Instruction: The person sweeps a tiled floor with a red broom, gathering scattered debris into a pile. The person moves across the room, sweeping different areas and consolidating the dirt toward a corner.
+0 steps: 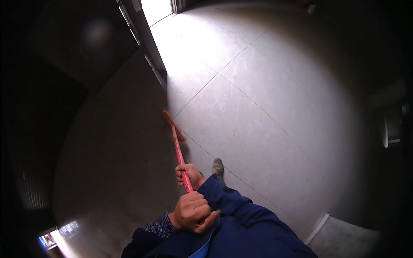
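Observation:
A broom with a red handle (178,151) slants up and slightly left from my body. Its narrow reddish head (180,133) is at floor level, on the border between shadow and light; I cannot make out its bristles. My left hand (193,209) grips the top end of the handle close to my body. Further down the shaft, my right hand (191,175) is wrapped around it, fingers curled over the left side. Both sleeves are dark blue, and a patterned cuff shows at my left wrist.
Large tiles with thin joints cover the floor (258,122). A bright doorway (159,11) stands ahead, with a dark door or frame edge (148,42) beside it. My shoe (218,166) is just right of the broom. A pale-edged grey surface (342,233) lies at lower right.

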`<state>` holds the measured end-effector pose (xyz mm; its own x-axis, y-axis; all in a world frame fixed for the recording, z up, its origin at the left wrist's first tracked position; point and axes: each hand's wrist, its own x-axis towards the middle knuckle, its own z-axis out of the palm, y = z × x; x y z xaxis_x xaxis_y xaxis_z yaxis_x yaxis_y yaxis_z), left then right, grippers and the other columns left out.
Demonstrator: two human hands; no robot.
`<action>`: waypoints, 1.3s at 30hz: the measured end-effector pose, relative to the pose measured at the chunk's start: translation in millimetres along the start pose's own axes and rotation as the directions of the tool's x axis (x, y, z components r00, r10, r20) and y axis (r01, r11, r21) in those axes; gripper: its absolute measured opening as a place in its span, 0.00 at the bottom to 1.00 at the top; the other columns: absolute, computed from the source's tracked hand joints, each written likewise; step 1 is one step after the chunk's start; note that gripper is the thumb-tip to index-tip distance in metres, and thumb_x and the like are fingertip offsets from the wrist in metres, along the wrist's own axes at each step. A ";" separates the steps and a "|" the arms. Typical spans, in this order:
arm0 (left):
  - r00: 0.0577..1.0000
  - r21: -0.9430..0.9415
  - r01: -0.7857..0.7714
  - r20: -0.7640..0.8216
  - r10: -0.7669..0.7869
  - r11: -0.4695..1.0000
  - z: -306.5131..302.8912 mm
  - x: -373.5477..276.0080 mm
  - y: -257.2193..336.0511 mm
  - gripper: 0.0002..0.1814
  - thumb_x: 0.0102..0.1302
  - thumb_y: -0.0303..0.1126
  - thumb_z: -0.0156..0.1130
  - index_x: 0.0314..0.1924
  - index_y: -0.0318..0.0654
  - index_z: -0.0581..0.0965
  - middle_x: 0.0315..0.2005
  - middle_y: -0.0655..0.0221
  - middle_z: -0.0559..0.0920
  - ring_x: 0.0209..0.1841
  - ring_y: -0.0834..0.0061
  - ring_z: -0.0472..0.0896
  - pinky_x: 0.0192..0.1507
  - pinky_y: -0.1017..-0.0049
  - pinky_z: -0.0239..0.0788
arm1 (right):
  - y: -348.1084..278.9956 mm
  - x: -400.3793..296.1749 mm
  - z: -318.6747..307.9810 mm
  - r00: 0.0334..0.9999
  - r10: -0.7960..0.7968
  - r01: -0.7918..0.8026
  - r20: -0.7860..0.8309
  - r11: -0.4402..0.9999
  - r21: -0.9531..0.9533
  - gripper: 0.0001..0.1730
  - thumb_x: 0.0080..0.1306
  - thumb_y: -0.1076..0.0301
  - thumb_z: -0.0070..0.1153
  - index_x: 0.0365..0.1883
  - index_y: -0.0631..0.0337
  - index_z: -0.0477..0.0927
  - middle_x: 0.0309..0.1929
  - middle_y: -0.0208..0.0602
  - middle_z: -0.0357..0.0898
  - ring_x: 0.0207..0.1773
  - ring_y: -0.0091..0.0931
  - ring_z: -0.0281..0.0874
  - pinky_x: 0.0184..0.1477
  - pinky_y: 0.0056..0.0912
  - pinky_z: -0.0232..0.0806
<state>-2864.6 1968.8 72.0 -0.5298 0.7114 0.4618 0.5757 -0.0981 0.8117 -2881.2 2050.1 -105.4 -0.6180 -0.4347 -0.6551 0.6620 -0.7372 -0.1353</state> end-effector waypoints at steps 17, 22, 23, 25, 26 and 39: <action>0.906 -0.202 0.345 -0.184 -0.382 0.917 -27.1 52.1 -102.4 0.11 0.59 0.19 0.58 0.18 0.33 0.72 0.18 0.64 0.75 0.23 0.65 0.76 0.39 0.66 0.71 | -126.8 69.0 -64.3 0.869 -0.155 0.024 -0.471 0.962 -0.273 0.15 0.62 0.66 0.55 0.16 0.51 0.70 0.14 0.27 0.66 0.12 0.24 0.61 0.15 0.32 0.53; 0.816 -0.132 0.453 -0.337 -0.470 0.882 -70.5 63.8 -58.9 0.12 0.56 0.20 0.57 0.16 0.35 0.70 0.15 0.65 0.71 0.19 0.65 0.72 0.32 0.68 0.68 | -100.9 75.1 27.5 0.939 0.138 -0.209 -0.315 0.956 -0.204 0.12 0.64 0.71 0.55 0.21 0.53 0.70 0.17 0.28 0.69 0.18 0.24 0.65 0.23 0.28 0.60; 0.832 -0.085 0.450 -0.321 -0.452 0.889 -73.0 68.2 -54.9 0.12 0.56 0.20 0.58 0.16 0.36 0.70 0.15 0.65 0.71 0.19 0.65 0.71 0.31 0.68 0.66 | -97.0 77.7 38.1 0.942 0.172 -0.234 -0.288 0.952 -0.196 0.11 0.64 0.71 0.55 0.22 0.53 0.70 0.17 0.28 0.69 0.18 0.24 0.65 0.23 0.27 0.61; 0.862 0.012 0.440 -0.286 -0.419 0.898 -75.7 78.3 -49.8 0.13 0.56 0.21 0.59 0.16 0.37 0.69 0.15 0.66 0.69 0.18 0.65 0.70 0.28 0.67 0.64 | -93.5 82.5 50.5 0.948 0.220 -0.268 -0.228 0.941 -0.208 0.13 0.65 0.69 0.55 0.21 0.54 0.70 0.17 0.28 0.69 0.18 0.25 0.65 0.23 0.28 0.62; 0.875 0.031 0.404 -0.306 -0.376 0.914 -72.9 83.5 -50.7 0.13 0.56 0.22 0.61 0.16 0.39 0.69 0.14 0.67 0.69 0.17 0.65 0.68 0.26 0.67 0.61 | -93.1 84.0 56.4 0.949 0.246 -0.286 -0.196 0.934 -0.215 0.13 0.65 0.68 0.54 0.20 0.54 0.69 0.17 0.28 0.68 0.17 0.25 0.65 0.22 0.28 0.62; 0.801 -0.146 0.378 -0.444 -0.402 0.914 -95.3 32.0 -49.6 0.12 0.57 0.22 0.59 0.18 0.36 0.69 0.18 0.64 0.71 0.23 0.64 0.73 0.36 0.65 0.71 | -108.8 92.1 92.7 0.924 0.072 -0.271 -0.375 0.816 -0.510 0.11 0.63 0.69 0.53 0.20 0.56 0.73 0.16 0.29 0.71 0.14 0.25 0.69 0.15 0.32 0.58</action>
<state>-2969.4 1930.1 80.6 -0.9321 0.3005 0.2024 0.2353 0.0772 0.9689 -3049.5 2042.3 -82.0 -0.3640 -0.2610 -0.8941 0.9243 -0.2198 -0.3121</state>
